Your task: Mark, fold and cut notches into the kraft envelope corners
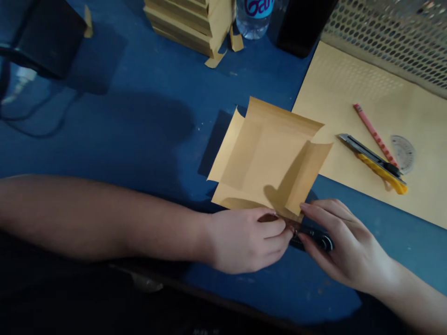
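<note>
A brown paper sheet, cut at the corners with its edge flaps folded up, lies tilted in front of me. My left hand has curled fingers at its near edge, with the fingertips pinched by the near right corner. There, my right hand holds that corner, index fingertip on the folded right flap and thumb lower down. Between the hands a dark tool with a round shiny end lies partly covered by fingers; its kind is unclear.
On the right a larger brown sheet bears a utility knife, a pink pencil and a clear protractor. Behind are a stack of folded brown paper, a water bottle, a phone and a perforated metal panel. A black box stands left.
</note>
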The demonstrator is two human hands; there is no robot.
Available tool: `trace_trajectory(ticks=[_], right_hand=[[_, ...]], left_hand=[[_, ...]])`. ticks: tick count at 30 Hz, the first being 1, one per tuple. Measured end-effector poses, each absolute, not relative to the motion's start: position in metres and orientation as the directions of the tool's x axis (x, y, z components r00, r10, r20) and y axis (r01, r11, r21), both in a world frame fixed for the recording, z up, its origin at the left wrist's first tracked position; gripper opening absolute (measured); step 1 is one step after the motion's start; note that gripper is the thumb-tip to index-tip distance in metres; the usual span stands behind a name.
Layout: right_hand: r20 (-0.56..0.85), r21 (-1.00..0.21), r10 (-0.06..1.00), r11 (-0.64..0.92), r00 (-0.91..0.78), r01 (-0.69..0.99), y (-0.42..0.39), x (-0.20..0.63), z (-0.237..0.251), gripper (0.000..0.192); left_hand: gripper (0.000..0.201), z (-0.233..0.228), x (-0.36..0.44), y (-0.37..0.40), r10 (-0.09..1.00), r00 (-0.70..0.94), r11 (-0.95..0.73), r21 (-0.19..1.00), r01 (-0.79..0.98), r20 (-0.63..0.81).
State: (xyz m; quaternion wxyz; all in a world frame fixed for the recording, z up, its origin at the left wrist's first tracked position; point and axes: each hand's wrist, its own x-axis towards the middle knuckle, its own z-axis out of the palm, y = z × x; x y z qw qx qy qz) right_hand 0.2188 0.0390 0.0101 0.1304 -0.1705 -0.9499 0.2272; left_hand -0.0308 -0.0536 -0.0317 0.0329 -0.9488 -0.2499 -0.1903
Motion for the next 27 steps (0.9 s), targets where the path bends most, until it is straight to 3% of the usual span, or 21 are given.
trace_trajectory(ticks=[7, 12, 18, 23, 25, 27], right_hand=[[0.175, -0.397, 0.484, 0.832, -0.858, 0.388, 0.015, 0.218, 0.012, 0.048], [0.127, -0.26, 0.518, 0.84, -0.846, 0.476, -0.006, 0.233, 0.014, 0.045], [0.072, -0.094, 0.638, 0.769, -0.766, 0.632, -0.048, 0.264, 0.008, 0.038], [0.151, -0.08, 0.685, 0.727, -0.713, 0.682, -0.074, 0.263, -0.002, 0.032], [0.176, -0.118, 0.713, 0.7, -0.679, 0.705, -0.08, 0.26, -0.005, 0.033], [0.19, -0.16, 0.743, 0.668, -0.642, 0.727, -0.084, 0.258, -0.006, 0.034]], left_hand=[[0.041, -0.028, -0.035, -0.052, 0.423, 0.826, -0.882, -0.039, 0.469, 0.372], [0.038, -0.029, -0.039, -0.053, 0.429, 0.8, -0.885, 0.02, 0.465, 0.42], [0.033, -0.015, -0.044, -0.05, 0.572, 0.729, -0.818, 0.191, 0.543, 0.377], [0.031, 0.012, -0.077, -0.011, 0.686, 0.666, -0.705, 0.041, 0.708, 0.294], [0.035, 0.014, -0.101, 0.019, 0.829, 0.503, -0.525, 0.032, 0.85, 0.246], [0.047, 0.009, -0.124, 0.049, 0.927, 0.315, -0.35, 0.162, 0.923, 0.204]])
